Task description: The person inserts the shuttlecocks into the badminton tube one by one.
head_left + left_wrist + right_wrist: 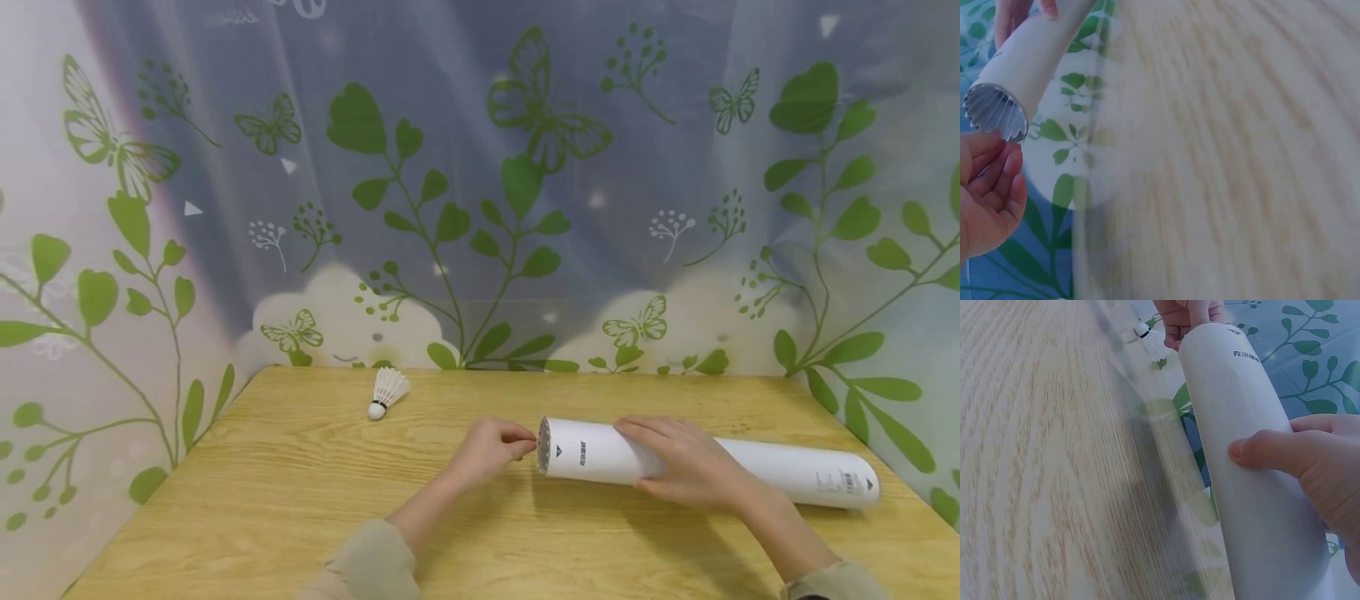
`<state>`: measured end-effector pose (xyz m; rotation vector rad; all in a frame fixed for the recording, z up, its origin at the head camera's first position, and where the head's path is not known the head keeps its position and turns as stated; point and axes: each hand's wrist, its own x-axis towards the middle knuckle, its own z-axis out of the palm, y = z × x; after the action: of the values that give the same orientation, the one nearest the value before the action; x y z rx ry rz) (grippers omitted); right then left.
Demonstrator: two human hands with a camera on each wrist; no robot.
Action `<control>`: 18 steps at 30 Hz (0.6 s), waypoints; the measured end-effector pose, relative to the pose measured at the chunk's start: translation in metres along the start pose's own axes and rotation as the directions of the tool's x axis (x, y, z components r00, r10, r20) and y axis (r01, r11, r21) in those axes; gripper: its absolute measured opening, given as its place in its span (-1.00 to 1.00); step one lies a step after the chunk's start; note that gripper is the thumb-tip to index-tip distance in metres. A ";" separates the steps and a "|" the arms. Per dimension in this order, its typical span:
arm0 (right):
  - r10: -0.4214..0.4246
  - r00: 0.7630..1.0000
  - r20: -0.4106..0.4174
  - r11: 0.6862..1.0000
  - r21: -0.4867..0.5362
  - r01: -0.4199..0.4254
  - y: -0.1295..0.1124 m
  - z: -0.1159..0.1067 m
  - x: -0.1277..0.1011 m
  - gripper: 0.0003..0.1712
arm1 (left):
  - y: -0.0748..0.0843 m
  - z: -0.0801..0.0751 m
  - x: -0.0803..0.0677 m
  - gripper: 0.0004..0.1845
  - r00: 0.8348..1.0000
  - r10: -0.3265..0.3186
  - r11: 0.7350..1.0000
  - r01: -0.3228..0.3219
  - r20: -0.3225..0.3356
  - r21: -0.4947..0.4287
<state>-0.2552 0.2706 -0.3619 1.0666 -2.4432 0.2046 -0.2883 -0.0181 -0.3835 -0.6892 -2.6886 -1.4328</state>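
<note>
A white shuttlecock tube [607, 454] lies lengthwise across the right half of the table, its end facing left and open. My right hand [686, 462] grips it around the middle, thumb [1260, 450] on the near side and fingers over the far side. Inside the tube's mouth, the left wrist view shows the feather skirt of a shuttlecock [999, 112], its tips at the rim; its cork is hidden. My left hand [491, 450] is at that mouth, thumb and forefinger pinching the feather edge. In the left wrist view, the left hand [991, 194] has its other fingers loosely curled.
Another white shuttlecock [387, 392] lies near the table's back edge, left of the tube, cork toward me. The wooden table [285, 492] meets a curtain [450, 275] printed with green leaves and butterflies behind and at both sides.
</note>
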 end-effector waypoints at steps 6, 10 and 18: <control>-0.019 1.000 -0.011 1.000 -0.010 0.019 0.000 0.001 0.000 -0.14 | -0.007 -0.012 -0.004 -0.87 1.000 -0.008 1.000 0.008 0.001 -0.009; -0.035 0.999 -0.028 0.999 -0.018 0.034 0.000 0.001 -0.001 -0.13 | -0.014 -0.025 -0.007 -0.85 1.000 -0.019 1.000 0.019 -0.019 -0.012; -0.033 0.999 -0.024 0.999 -0.035 0.032 0.000 0.005 -0.003 -0.14 | -0.032 -0.062 -0.012 -0.84 0.991 -0.036 0.998 0.042 -0.127 0.048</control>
<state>-0.2551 0.2705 -0.3674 1.0821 -2.3972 0.1638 -0.3016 -0.0876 -0.3752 -0.5264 -2.6452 -1.3620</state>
